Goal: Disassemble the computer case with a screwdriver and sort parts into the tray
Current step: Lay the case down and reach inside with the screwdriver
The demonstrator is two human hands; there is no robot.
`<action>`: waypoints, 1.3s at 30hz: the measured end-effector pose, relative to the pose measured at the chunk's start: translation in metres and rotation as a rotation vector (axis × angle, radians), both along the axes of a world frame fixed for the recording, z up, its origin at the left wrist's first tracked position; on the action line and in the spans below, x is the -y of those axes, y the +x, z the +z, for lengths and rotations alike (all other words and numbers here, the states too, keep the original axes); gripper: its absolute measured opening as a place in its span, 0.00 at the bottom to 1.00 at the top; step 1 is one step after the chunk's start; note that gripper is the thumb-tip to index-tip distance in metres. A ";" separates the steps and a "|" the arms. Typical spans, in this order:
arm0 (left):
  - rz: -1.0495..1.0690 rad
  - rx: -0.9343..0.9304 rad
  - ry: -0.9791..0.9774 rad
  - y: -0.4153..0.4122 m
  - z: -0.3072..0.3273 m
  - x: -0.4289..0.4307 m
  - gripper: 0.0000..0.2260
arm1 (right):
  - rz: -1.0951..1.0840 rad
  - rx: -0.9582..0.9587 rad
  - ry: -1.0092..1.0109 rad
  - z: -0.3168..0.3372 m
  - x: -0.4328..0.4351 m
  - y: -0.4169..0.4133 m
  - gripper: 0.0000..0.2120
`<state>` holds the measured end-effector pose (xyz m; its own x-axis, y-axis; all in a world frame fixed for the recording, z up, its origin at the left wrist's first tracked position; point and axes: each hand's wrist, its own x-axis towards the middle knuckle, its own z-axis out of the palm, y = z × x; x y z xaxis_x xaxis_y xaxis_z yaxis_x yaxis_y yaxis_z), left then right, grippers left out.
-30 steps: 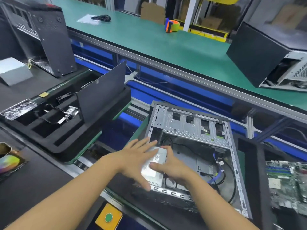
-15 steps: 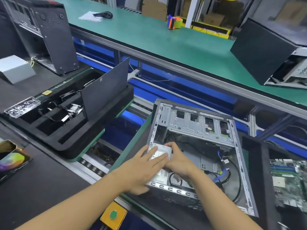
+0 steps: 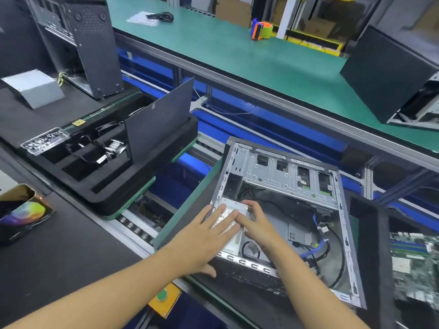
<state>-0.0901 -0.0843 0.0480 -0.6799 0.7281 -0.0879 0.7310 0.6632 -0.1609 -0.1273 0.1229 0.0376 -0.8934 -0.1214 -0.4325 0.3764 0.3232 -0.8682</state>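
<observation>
An open grey computer case (image 3: 285, 176) lies on its side in front of me, with cables and a blue lead inside. In its near left corner sits a silver power supply box (image 3: 234, 241). My left hand (image 3: 204, 238) lies flat on top of the box, fingers straight and spread. My right hand (image 3: 257, 224) grips the box's far right edge, fingers curled over it. A black foam sorting tray (image 3: 166, 148) stands to the left, holding cables, small metal parts and an upright black side panel (image 3: 159, 124).
A motherboard (image 3: 413, 264) lies at the right edge. A second dark case (image 3: 92, 43) and a grey box (image 3: 33, 87) stand at the far left. On the green bench behind lie a tape dispenser (image 3: 261, 28) and another case (image 3: 389, 77). A yellow button box (image 3: 164, 298) sits near me.
Both hands slid farther into the case along the silver box. My right hand's fingers now curl over its far edge. The camera view shifted slightly.
</observation>
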 end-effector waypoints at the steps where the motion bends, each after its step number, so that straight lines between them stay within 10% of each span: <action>1: 0.034 0.001 -0.001 0.002 -0.003 -0.005 0.55 | 0.008 0.030 -0.010 -0.001 0.001 -0.002 0.22; 21: 0.149 -0.083 0.185 0.013 -0.015 -0.020 0.40 | -0.107 -0.075 -0.073 0.000 0.005 -0.032 0.10; 26: 0.097 -0.113 0.251 0.014 -0.013 -0.013 0.35 | 0.195 -0.474 0.268 0.005 0.003 -0.014 0.26; 33: 0.031 0.248 0.681 0.008 -0.007 0.019 0.35 | 0.811 -0.416 0.797 0.031 -0.018 -0.016 0.64; 39: 0.399 0.429 1.114 -0.001 -0.018 0.008 0.29 | 0.898 -0.424 0.930 0.033 0.005 -0.023 0.63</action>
